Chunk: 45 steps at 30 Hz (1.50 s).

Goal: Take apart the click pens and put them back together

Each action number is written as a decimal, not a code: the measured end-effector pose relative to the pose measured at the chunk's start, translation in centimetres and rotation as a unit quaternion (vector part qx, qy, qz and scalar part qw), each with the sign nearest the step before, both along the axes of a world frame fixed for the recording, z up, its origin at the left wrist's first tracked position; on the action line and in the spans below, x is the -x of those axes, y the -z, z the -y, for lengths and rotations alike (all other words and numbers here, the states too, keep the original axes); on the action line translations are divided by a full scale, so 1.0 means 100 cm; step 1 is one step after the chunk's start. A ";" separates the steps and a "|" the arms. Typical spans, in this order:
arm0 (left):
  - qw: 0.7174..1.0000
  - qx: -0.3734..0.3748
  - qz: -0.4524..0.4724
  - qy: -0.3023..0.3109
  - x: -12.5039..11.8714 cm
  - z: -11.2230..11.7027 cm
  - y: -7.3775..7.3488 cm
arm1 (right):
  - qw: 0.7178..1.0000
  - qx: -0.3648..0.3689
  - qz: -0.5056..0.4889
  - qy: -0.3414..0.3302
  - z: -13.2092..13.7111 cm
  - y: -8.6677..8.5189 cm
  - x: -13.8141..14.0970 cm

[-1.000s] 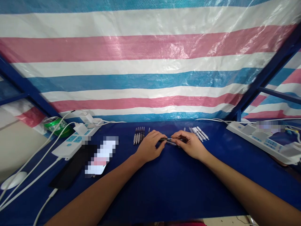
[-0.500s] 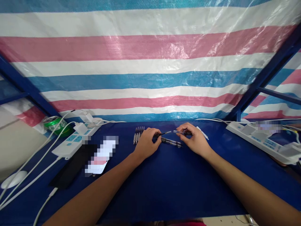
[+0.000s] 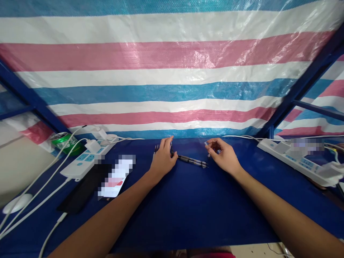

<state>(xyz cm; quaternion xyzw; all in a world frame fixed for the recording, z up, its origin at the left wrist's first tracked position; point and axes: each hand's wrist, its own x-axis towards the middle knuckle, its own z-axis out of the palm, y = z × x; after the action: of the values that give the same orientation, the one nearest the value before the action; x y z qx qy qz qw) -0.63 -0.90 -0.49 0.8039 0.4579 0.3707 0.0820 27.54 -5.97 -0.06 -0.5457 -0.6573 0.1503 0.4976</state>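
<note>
Head view, left hand (image 3: 162, 159) gripping pen (image 3: 171, 147), right hand (image 3: 224, 154) pinching small part (image 3: 206, 144), green can (image 3: 64, 143) lettering unreadable

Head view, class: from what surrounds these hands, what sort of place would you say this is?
Probably a makeshift workstation for small handwork: a striped plastic tarpaulin forms the backdrop, slim dark pens lie on a blue-covered bench, and a white power strip sits at hand.

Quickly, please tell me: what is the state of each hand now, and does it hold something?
Left hand: closed, seems to hold a slim pen part.
Right hand: partly closed, pinching a small pen part.
</note>
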 end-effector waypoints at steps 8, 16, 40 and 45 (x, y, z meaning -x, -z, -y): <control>0.993 -0.072 -0.088 0.031 0.000 0.001 -0.002 | 0.998 0.006 0.026 0.050 -0.011 0.007 -0.020; 0.964 -0.051 -0.133 0.223 -0.011 0.012 0.000 | 0.988 0.002 0.150 0.021 -0.025 0.013 -0.009; 0.981 -0.032 -0.166 0.100 0.004 -0.005 -0.001 | 0.924 0.068 0.363 0.101 -0.020 0.025 -0.025; 0.966 -0.025 -0.160 0.203 -0.002 0.006 -0.007 | 0.917 0.079 0.372 0.122 -0.018 0.024 -0.026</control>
<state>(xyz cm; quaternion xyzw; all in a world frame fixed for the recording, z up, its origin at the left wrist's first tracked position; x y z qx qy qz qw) -0.46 -1.46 0.21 0.9305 0.2832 0.2240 0.0612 30.12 -4.16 -2.42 -0.6756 -0.7093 -0.0736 0.1870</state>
